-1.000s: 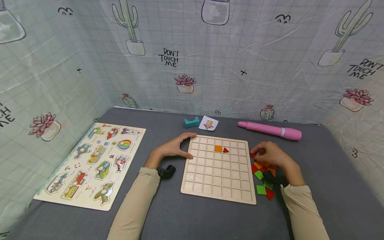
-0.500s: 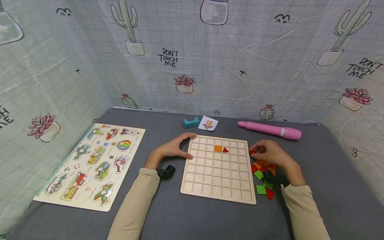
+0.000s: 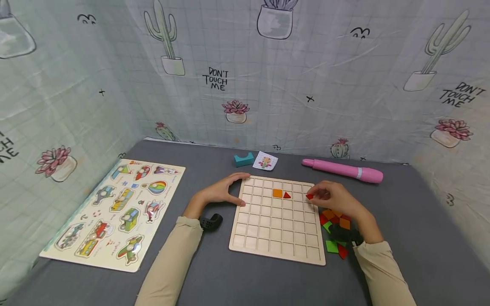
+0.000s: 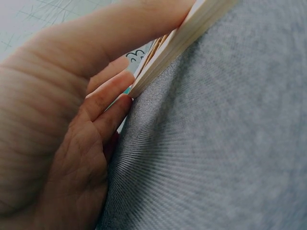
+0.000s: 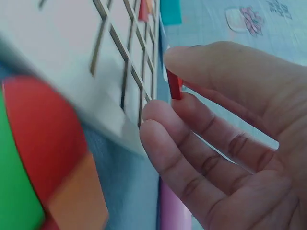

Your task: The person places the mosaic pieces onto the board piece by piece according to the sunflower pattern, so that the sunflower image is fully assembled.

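Head view: the right hand [image 3: 337, 200] is pinching a small red piece [image 3: 309, 196] between thumb and fingertips, holding it over the 3 o'clock edge of the wooden grid board [image 3: 277, 238]. The left hand [image 3: 221, 193] is bracing the board's 9 o'clock edge, thumb on the side and fingers curling round the 11 o'clock corner. An orange square [image 3: 277, 193] and a red triangle [image 3: 287, 195] are sitting in adjacent cells toward the board's 12 o'clock side. Loose coloured pieces [image 3: 334, 231] are lying on the grey table [image 3: 237, 280] at the board's 4 o'clock. A pink pen [image 3: 342, 170], a teal block [image 3: 243, 160] and a small card [image 3: 265, 161] are lying beyond the board; a vehicle puzzle [image 3: 116, 210] is lying at 9 o'clock.

Left wrist view: the left hand [image 4: 62, 143] is pressing against the board's edge [image 4: 182, 43], fingers gently bent.

Right wrist view: the right hand [image 5: 230, 143] is gripping the red piece [image 5: 174, 85] narrowly, just beside the board [image 5: 72, 62].
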`<state>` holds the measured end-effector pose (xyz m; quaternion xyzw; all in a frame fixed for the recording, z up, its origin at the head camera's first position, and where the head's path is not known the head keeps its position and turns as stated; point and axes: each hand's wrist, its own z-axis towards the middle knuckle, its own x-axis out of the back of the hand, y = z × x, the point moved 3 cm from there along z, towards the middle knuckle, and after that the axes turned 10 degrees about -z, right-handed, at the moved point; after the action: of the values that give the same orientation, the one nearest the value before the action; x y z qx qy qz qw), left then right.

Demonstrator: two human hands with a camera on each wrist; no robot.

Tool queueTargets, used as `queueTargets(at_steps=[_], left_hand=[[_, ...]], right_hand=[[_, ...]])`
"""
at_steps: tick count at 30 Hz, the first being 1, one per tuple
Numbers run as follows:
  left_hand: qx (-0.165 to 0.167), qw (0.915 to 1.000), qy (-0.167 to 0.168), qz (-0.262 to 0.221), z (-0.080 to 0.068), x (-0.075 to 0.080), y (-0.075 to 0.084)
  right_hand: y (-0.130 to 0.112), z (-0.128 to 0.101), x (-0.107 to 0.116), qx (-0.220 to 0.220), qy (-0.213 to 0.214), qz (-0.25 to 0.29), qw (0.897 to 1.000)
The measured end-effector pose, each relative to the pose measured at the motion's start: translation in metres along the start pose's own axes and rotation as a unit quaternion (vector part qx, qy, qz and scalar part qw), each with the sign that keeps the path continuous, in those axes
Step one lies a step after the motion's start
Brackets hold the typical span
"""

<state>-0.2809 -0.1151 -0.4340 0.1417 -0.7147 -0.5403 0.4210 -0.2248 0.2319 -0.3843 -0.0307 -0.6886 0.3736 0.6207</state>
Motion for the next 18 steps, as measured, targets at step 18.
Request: queueTargets(at_steps=[18], left_hand=[[-0.003, 0.9999, 0.005, -0.009, 0.0, -0.002, 0.003]], right_hand=[[-0.035, 0.048, -0.028, 0.077, -0.022, -0.006, 0.997]])
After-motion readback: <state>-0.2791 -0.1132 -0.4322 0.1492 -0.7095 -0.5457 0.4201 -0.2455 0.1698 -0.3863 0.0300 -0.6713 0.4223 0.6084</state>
